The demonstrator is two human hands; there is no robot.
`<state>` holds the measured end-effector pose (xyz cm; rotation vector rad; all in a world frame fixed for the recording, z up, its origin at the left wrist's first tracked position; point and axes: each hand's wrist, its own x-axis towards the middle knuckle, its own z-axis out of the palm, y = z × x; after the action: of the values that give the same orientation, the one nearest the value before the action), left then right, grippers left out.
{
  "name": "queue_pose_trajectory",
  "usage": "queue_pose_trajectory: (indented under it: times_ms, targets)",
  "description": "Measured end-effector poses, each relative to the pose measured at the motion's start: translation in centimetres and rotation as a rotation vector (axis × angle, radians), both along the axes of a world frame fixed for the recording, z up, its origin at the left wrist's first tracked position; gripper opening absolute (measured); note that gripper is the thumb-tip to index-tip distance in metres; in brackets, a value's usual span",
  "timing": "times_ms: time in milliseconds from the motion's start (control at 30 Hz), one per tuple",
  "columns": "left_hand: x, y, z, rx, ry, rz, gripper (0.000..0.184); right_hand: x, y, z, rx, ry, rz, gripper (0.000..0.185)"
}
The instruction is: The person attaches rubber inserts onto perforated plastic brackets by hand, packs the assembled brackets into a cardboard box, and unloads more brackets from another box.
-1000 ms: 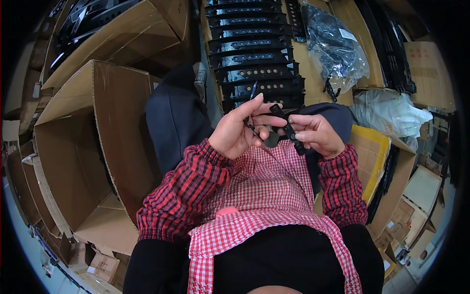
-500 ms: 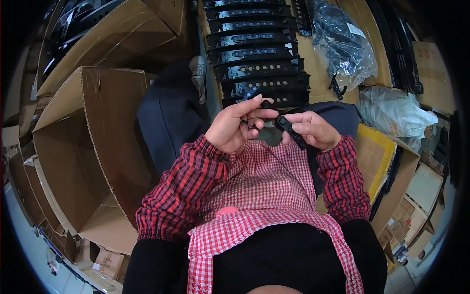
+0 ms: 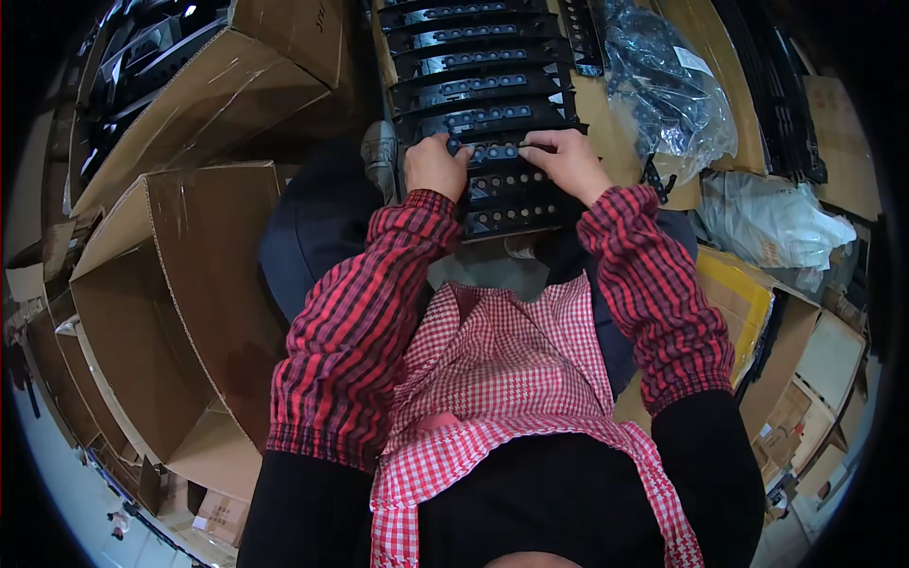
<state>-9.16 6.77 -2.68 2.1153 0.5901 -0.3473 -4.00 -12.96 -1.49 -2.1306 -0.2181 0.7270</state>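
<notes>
A narrow black strip with several round discs (image 3: 495, 151) lies along one of the long black panels, and both my hands are at its ends. My left hand (image 3: 437, 168) is closed, thumb and fingertips at the strip's left end. My right hand (image 3: 568, 164) pinches at the right end, its fingertips partly hiding that end. Nearer to me, two black panels (image 3: 514, 201) show a row of bare round holes. Farther away, several similar panels (image 3: 488, 85) carry strips with round discs.
A big open cardboard box (image 3: 222, 284) stands at my left, with another box of black parts behind it. To the right are a clear plastic bag (image 3: 668, 95), a whitish plastic bag (image 3: 772, 222) and a yellow-taped carton (image 3: 743, 293). A small black part (image 3: 655, 178) lies beside the clear bag.
Both hands moved forward from above my lap to the row of panels. The black strip held in the air before is now against a panel.
</notes>
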Motion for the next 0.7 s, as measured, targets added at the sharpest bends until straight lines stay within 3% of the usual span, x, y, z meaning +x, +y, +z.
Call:
queue_pose_trajectory:
  times_ms: [33,67,133,200,333,500,567,633,700]
  targets:
    - [0.3,-0.2,-0.5,0.164,-0.012,-0.026,0.029,-0.1,0.6,-0.1,-0.107,-0.159,0.003,0.021]
    - [0.3,-0.5,-1.1,0.164,-0.01,-0.029,0.029,-0.1,1.0,-0.2,-0.213,-0.316,0.005,0.02]
    - [0.4,-1.3,-0.1,0.316,-0.032,-0.056,0.037,0.0,1.1,-1.5,-0.237,-0.288,-0.028,0.02]
    - [0.7,-1.5,0.1,0.286,-0.011,-0.052,0.04,-0.3,1.2,-2.0,-0.311,-0.455,-0.073,0.02]
    - [0.7,-1.5,-0.3,0.275,-0.016,-0.026,0.043,-0.7,1.5,-1.5,-0.427,-0.383,-0.071,0.021]
    - [0.2,0.6,0.5,0.284,-0.109,0.031,0.043,-1.5,0.9,-1.3,-0.412,-0.732,-0.06,0.021]
    - [0.2,1.4,2.9,-0.144,0.006,0.266,0.042,-1.8,0.8,-1.2,-0.391,-0.694,-0.051,0.021]
    - [0.0,2.1,3.1,-0.222,-0.003,0.252,0.035,-2.1,0.5,-2.1,-0.369,-0.652,-0.038,0.022]
    - [-0.4,2.3,3.6,-0.471,-0.005,0.344,0.029,-2.0,0.2,-3.5,-0.235,-0.7,0.205,0.031]
